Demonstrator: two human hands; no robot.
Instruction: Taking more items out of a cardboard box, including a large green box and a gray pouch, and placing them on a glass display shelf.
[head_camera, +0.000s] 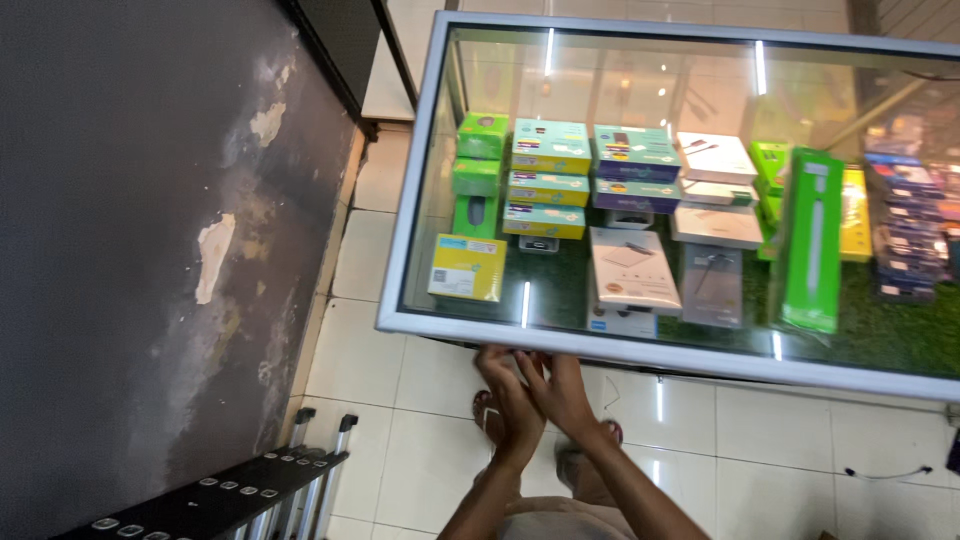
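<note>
Display case (420, 200) edge: both hands touching; yellow box (467, 267) inside.

Peeling dark wall (150, 250) to my left — folded metal ladder (250, 485) leaning against it. White floor tiles (430, 380) below; loose cable (885, 472) at right.

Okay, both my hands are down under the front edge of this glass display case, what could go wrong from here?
1. Both hands, left and right, sit under the case's metal frame; fingers could get pinched or scraped there.
2. If the case is jolted, the stacked boxes inside may topple.
3. A loose cable lies on the tiled floor, and a folded ladder stands to the left; either could trip you.
</note>
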